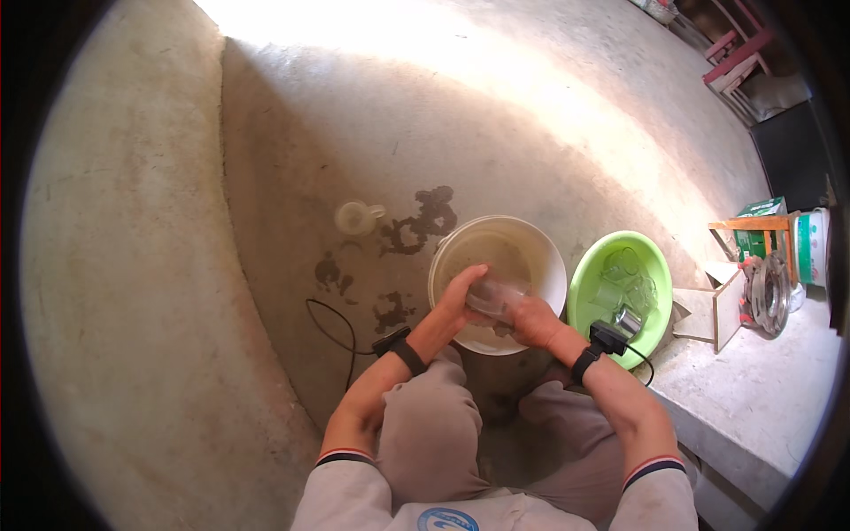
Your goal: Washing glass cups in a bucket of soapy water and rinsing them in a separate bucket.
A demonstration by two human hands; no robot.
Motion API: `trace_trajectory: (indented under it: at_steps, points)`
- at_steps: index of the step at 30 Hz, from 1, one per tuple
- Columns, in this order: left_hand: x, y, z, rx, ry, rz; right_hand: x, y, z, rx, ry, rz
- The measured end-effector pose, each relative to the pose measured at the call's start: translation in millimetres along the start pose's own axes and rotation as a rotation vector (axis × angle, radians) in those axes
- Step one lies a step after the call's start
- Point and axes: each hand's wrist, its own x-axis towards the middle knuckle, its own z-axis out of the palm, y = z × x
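Tilted over a white bucket (554, 265) is a clear drinking glass (490, 297). My left hand (463, 292) wraps around its left end, thumb on top. At its right end, my right hand (536, 322) curls against the glass, slightly blurred; its fingertips are hidden. Water seems to stand inside the bucket. Just right of the bucket, a green plastic basin (579, 282) holds several clear glass vessels (621, 282) and a shiny metal cup (627, 320). A clear mug with a handle (356, 218) stands apart on the floor, to the bucket's left.
Wet patches (425, 219) mark the concrete floor (332, 152). A wall (133, 265) rises on the left. On the right, a concrete ledge (750, 398) carries a small board stand (714, 312) and glass lids (771, 295). A cable (332, 305) loops beside my left wrist.
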Motion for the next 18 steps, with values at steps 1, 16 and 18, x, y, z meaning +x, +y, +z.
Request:
trace_trajectory:
  at_steps: [1, 16, 18]
  points:
    - [2, -1, -7, -0.025, -0.031, 0.013, 4, -14, -7, 0.229, -0.014, 0.079]
    - [-5, 1, -3, 0.109, -0.119, 0.220, 12, -34, -10, 0.940, 0.000, 0.273]
    - [-5, 0, -4, 0.133, -0.086, 0.177, 9, -25, -6, 0.542, 0.081, 0.028]
